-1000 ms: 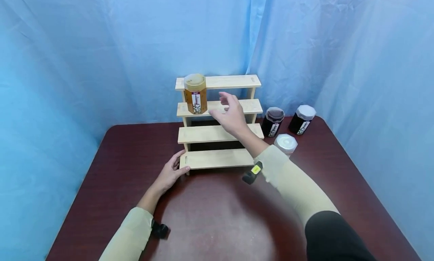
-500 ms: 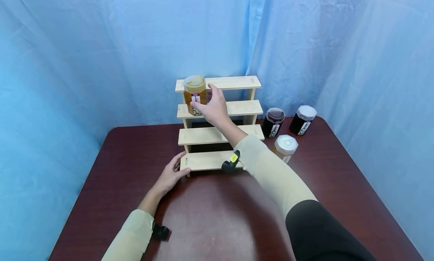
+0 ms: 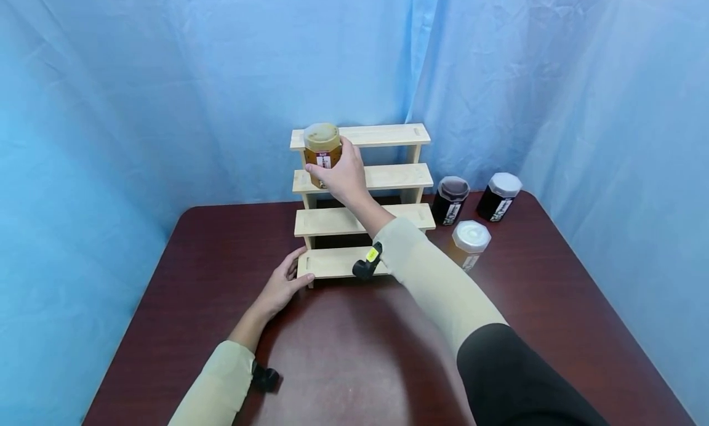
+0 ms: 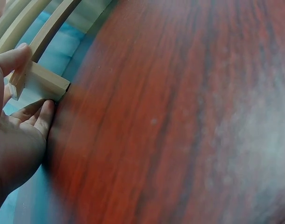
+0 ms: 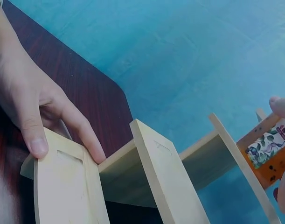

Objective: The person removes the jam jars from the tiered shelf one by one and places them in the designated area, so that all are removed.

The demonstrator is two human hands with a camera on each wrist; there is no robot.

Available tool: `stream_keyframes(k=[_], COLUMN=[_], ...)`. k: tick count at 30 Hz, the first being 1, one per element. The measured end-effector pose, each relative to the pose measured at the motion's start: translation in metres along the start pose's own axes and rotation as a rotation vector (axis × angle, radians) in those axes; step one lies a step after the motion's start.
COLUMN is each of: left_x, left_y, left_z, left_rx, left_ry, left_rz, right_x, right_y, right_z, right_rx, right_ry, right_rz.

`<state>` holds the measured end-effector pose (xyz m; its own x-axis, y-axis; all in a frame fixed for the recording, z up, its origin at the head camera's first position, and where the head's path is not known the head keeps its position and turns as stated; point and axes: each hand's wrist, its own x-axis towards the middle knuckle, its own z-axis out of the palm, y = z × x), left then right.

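A tiered wooden display rack [image 3: 332, 223] stands at the back of the table. On the left of its second step from the top is an octagonal honey jar [image 3: 322, 135], amber with a pale lid and a printed label. My right hand [image 3: 346, 176] grips this jar, thumb across the front and fingers round its right side. My left hand [image 3: 280, 290] holds the left end of the lowest step; in the right wrist view its thumb [image 5: 38, 140] lies on the board, a finger against the side. The jar's flowered label [image 5: 266, 147] shows at that view's right edge.
Right of the rack stand two dark jars, one with a dark lid [image 3: 453, 188] and one with a white lid [image 3: 506, 184]. Nearer is a lighter amber jar [image 3: 471, 236] with a white lid. Blue curtains [image 3: 232, 93] hang behind the dark red table [image 3: 221, 260].
My right hand has moved left from beside the honey jar and closed round it. My left hand stays at the end of the lowest step.
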<state>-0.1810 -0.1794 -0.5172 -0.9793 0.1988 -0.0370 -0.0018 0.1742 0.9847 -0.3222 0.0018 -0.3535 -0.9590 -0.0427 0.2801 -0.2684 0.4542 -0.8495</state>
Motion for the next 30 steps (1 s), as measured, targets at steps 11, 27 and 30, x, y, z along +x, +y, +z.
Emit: stream_keyframes(k=[11,27,30], left_x=[0.003,0.008,0.008], left_y=[0.004,0.003,0.003], left_z=[0.004,0.007,0.008], left_rx=[-0.003,-0.006,-0.005], left_ry=[-0.011,-0.040,-0.041], left_rz=[-0.005,0.000,0.008], right_x=[0.001,-0.026,-0.039], right_y=[-0.001,0.030,0.042], right_z=[-0.005,-0.113,-0.150], right_rx=[-0.038,-0.005,-0.017], right_ry=[0.084,0.080,0.084], right_rz=[-0.016,-0.019,0.019])
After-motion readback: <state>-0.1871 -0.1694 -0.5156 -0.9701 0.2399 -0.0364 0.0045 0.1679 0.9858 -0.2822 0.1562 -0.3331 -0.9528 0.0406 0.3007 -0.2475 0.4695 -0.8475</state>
